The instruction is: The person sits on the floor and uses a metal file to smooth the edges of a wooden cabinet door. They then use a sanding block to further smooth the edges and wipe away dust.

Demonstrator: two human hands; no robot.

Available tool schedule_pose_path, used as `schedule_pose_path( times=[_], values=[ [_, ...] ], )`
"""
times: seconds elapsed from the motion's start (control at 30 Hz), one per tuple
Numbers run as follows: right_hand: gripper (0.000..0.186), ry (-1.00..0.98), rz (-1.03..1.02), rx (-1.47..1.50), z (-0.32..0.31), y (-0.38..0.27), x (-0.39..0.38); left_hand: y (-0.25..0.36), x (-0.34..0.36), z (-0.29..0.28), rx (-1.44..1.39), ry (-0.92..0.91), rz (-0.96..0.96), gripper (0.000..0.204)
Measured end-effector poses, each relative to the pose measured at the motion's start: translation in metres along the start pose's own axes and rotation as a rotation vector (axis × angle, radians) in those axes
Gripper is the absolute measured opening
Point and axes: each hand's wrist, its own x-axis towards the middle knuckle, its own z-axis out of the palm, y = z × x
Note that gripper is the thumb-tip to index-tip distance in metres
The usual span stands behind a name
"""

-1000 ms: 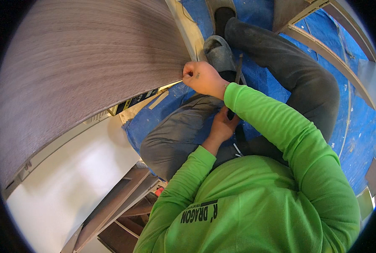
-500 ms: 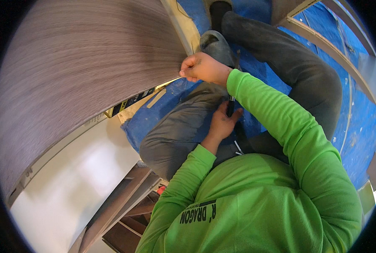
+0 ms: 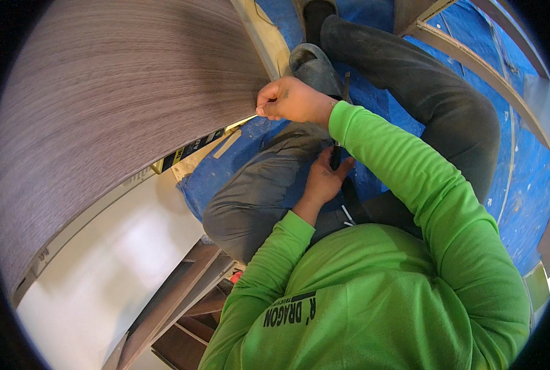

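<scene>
A large wood-grain panel [image 3: 139, 80] slants across the upper left. At its lower edge, near a corner, my right hand [image 3: 293, 102] is closed with thumb and fingers pinched together; whatever lies between them is too small to make out. My left hand [image 3: 324, 179] rests low between my legs, wrapped round the black handle [image 3: 336, 158] of a tool. A narrow dark blade [image 3: 347, 86] shows beyond my right wrist, seemingly part of that tool, with its middle hidden behind the right sleeve.
Under the panel's edge sits a long yellow and black object [image 3: 191, 147]. A short pale strip [image 3: 228, 144] lies on the blue floor sheet [image 3: 521, 203]. Wooden frame pieces [image 3: 481, 77] stand at upper right. A white surface [image 3: 114, 240] and brown boards [image 3: 170, 302] are lower left.
My right hand has shifted slightly left along the panel edge, fingers still pinched. My left hand keeps its hold on the tool handle, almost unmoved.
</scene>
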Motion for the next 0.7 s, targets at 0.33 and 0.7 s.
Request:
schedule_pose_path(
  times=[0.33,0.7],
  values=[
    [0.020,0.005,0.048,0.028,0.001,-0.003,0.001,0.025,-0.003,-0.008,-0.025,-0.057,-0.069,0.069],
    [0.019,-0.002,0.008,0.030,0.002,-0.007,0.000,0.039,-0.005,-0.013,0.039,-0.050,-0.076,0.061]
  ],
)
